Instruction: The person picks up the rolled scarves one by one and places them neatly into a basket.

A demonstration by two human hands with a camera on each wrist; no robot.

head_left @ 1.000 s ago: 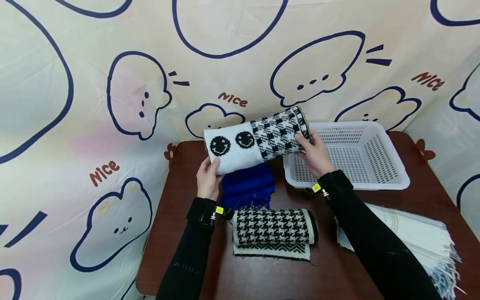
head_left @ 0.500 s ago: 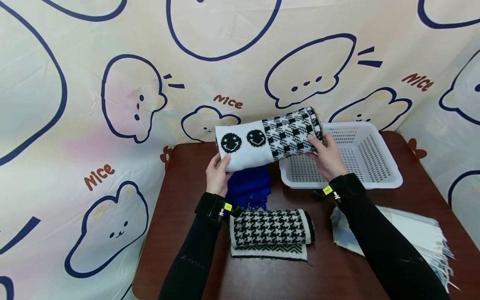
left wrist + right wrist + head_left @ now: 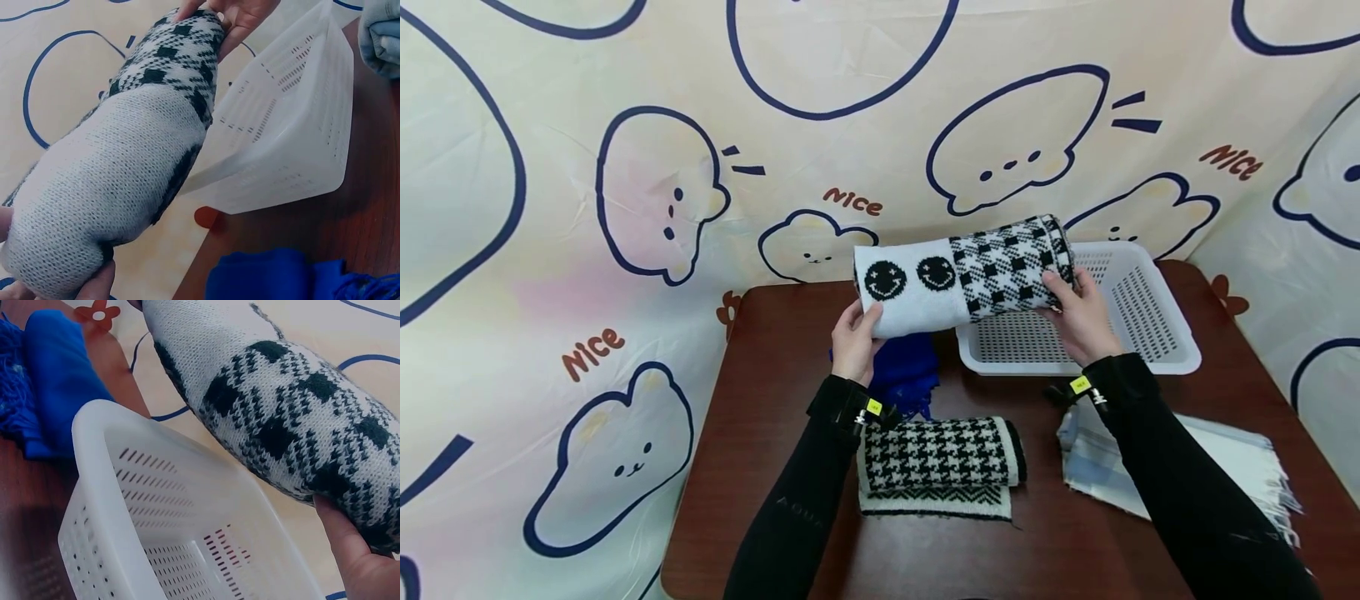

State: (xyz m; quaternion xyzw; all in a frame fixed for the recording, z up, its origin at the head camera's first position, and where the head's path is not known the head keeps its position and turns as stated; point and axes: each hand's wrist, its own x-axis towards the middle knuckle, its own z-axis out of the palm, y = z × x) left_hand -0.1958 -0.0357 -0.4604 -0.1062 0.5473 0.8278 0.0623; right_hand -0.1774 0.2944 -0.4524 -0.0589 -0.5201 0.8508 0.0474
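Observation:
A rolled knit scarf (image 3: 958,279), white with two black smiley faces on one half and black-and-white checks on the other, is held up off the table. My left hand (image 3: 854,343) grips its white end, thumb on the front. At the checked end my right hand (image 3: 1081,317) holds it, thumb in front and fingers behind. The roll's right part hangs over the back left of a white perforated basket (image 3: 1183,350). In the right wrist view, the visible inside of the basket (image 3: 181,506) holds nothing.
Below the left hand lies a folded blue fringed scarf (image 3: 906,371). Nearer the front is a folded black-and-white houndstooth scarf (image 3: 940,458). A pale blue and white fringed scarf (image 3: 1225,467) lies at the right, partly under the right forearm. A patterned cloth backdrop rises behind the brown table (image 3: 760,375).
Both hands have carried the rolled scarf to the right, bringing its checked end further over the basket. The roll is slightly more level. The view has shifted a little.

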